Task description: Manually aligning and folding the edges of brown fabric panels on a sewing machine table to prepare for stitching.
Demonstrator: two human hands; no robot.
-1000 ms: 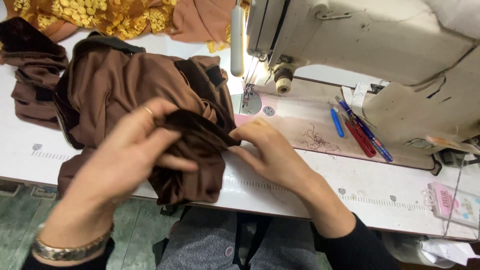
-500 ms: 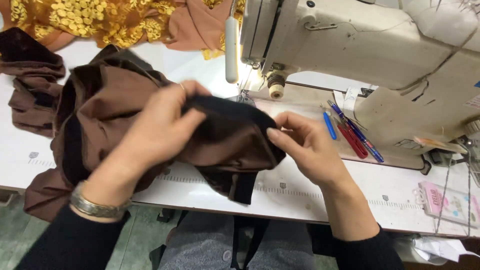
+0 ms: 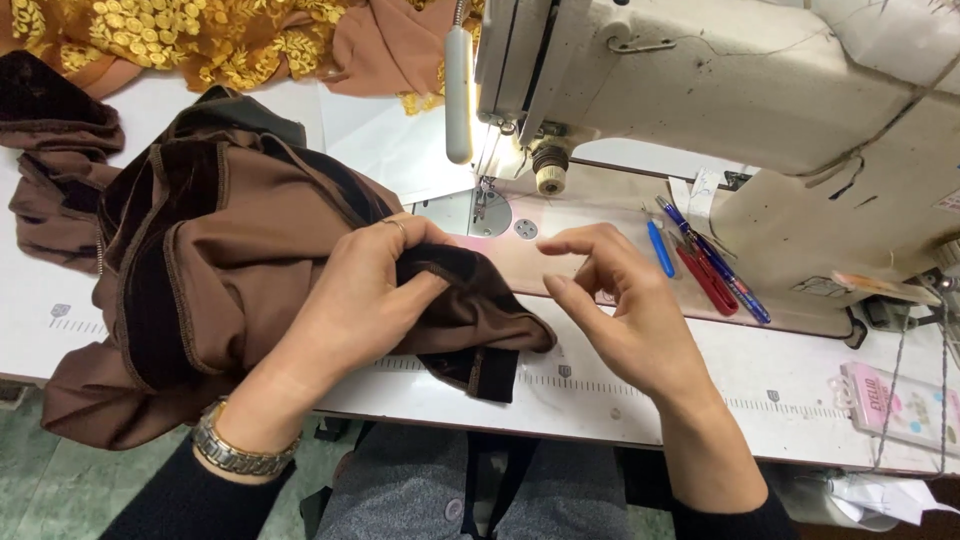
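A brown garment [image 3: 230, 260] with dark velvet trim lies bunched on the white sewing table [image 3: 600, 390]. My left hand [image 3: 365, 290] grips a fold of it, near the dark strip that hangs over the table's front edge. My right hand [image 3: 625, 310] hovers just to the right of the cloth, fingers apart and curled, holding nothing. A cream sewing machine [image 3: 720, 90] stands behind both hands, its needle and presser foot [image 3: 485, 200] just beyond my left fingers.
Blue and red pens [image 3: 700, 260] lie on the machine bed at right. A small pink packet [image 3: 900, 410] sits near the table's right front edge. Yellow embroidered cloth [image 3: 200, 35] and more brown fabric [image 3: 50, 150] are piled at the back left.
My right hand has let go of the dark trim and pulled away to the right. The garment has dropped flatter onto the table, with my left hand still on it.
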